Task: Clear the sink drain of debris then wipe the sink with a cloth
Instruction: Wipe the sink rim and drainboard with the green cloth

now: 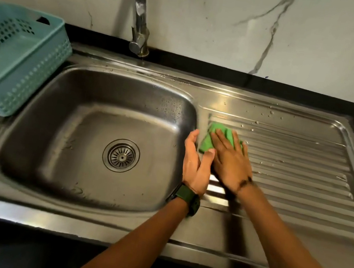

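your right hand (229, 158) presses the green cloth (211, 139) flat with straight fingers on the ribbed drainboard (305, 168), just right of the sink basin (94, 120); your left hand (197, 160) is released, resting beside it. the cloth looks soft, light and probably wet, so take a folded edge; its long axis runs near to far

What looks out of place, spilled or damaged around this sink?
Nothing stands out. Only scattered water droplets lie on the ribbed steel drainboard, where the right hand presses a green cloth. The round drain strainer looks free of debris.
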